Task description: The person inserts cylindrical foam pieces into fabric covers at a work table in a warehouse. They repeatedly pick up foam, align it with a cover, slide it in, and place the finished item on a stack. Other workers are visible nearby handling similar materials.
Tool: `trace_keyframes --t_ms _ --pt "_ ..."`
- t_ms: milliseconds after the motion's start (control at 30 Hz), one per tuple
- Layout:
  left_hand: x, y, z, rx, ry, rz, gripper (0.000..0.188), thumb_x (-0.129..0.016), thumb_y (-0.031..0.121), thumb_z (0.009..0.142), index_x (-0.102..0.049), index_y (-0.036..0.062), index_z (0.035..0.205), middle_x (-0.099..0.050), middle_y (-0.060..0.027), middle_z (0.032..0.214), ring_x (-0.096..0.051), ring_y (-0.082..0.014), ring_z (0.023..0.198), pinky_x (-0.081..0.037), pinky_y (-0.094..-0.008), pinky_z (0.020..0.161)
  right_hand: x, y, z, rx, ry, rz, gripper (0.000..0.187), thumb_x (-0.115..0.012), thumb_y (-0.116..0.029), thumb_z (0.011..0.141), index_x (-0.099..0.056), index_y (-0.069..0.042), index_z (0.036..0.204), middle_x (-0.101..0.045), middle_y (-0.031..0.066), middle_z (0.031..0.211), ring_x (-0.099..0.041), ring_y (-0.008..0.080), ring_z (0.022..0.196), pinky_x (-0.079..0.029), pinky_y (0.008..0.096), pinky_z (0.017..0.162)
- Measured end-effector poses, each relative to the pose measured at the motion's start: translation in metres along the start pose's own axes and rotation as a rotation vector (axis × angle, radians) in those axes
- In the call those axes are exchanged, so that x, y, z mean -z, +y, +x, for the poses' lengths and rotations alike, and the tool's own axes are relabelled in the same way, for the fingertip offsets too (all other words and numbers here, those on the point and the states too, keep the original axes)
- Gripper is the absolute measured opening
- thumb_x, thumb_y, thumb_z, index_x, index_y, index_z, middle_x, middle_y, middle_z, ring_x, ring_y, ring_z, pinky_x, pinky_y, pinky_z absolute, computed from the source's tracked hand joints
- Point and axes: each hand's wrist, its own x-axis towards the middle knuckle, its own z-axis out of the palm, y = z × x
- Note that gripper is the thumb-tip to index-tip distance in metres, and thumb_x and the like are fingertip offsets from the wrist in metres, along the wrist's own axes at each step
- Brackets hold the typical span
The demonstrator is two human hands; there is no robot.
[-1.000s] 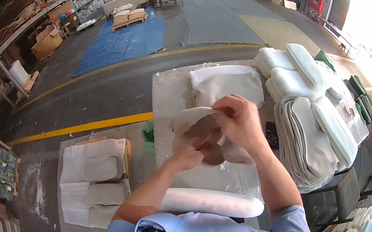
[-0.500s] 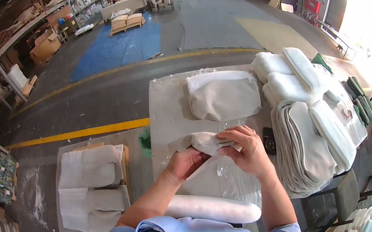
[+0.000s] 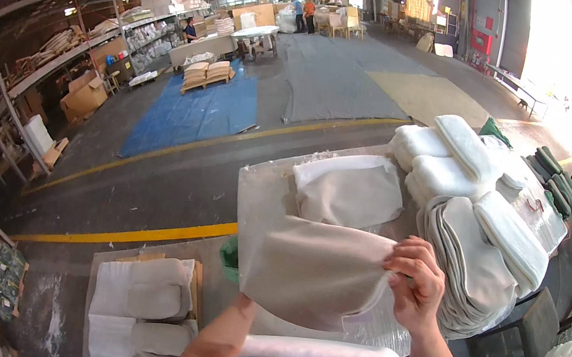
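Observation:
A beige fabric cover (image 3: 319, 271) is spread out in the air over the table, in front of my body. My right hand (image 3: 414, 279) pinches its right upper corner between thumb and fingers. At the cover's lower left, my left hand (image 3: 247, 304) disappears beneath or inside the cloth, so its fingers are hidden. Just beyond the cover lies a cushion (image 3: 351, 193), beige with a white edge along its far side. A white padded roll (image 3: 317, 353) rests along the near table edge, close to my shirt.
To the right are stacked beige covers (image 3: 465, 261) and white padding pieces (image 3: 453, 172). More beige-and-white pieces lie on a low pallet (image 3: 197, 292) at left. A green bin (image 3: 231, 258) stands by the plastic-covered table (image 3: 260, 197). A dark chair (image 3: 541, 327) is at right.
The cloth bunched between both hands has been opened out into a broad, flat piece. My right hand has moved right and nearer; my left hand has gone out of sight under the cloth.

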Motion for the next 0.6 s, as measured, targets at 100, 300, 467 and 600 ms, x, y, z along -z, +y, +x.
trace_keyframes --t_ms 100,300,467,600 --pt "-0.055 0.078 0.0 -0.245 -0.001 0.137 0.043 -0.064 0.019 0.104 -0.061 0.0045 0.144 -0.062 -0.0149 0.144 -0.06 -0.0273 0.132 -0.05 -0.0405 0.115 0.023 0.016 -0.036 -0.117 -0.097 -0.079 0.018 -0.082 -0.011 0.083 -0.078 -0.003 0.099 -0.071 0.012 0.111 -0.067 0.0322 0.112 -0.053 0.0464 0.097" --pt "-0.141 0.067 -0.038 -0.556 -0.226 0.977 0.046 -0.063 0.019 0.103 -0.06 0.0056 0.147 -0.061 -0.0162 0.147 -0.058 -0.03 0.136 -0.049 -0.0423 0.116 0.031 0.078 -0.106 -0.683 -0.387 0.074 0.043 -0.086 -0.02 0.087 -0.073 -0.004 0.126 -0.066 0.0125 0.137 -0.058 0.031 0.136 -0.049 0.0426 0.107" --pt "-0.124 -0.021 -0.084 -0.861 -0.536 1.806 0.048 -0.062 0.02 0.103 -0.058 0.0064 0.149 -0.06 -0.0172 0.149 -0.056 -0.0322 0.138 -0.048 -0.0438 0.116 -0.044 0.043 -0.035 -0.475 0.099 0.844 0.072 -0.088 -0.023 0.089 -0.056 0.0 0.15 -0.067 0.0094 0.139 -0.063 0.0216 0.129 -0.048 0.0366 0.108" --pt "-0.103 -0.02 -0.09 -1.034 -0.627 1.915 0.05 -0.061 0.02 0.103 -0.057 0.0071 0.151 -0.059 -0.018 0.15 -0.055 -0.034 0.14 -0.048 -0.0449 0.117 -0.033 0.068 -0.042 -0.398 -0.105 0.85 0.034 -0.079 -0.018 0.1 -0.071 0.001 0.127 -0.072 0.0048 0.119 -0.066 0.0118 0.107 -0.053 0.0303 0.095"
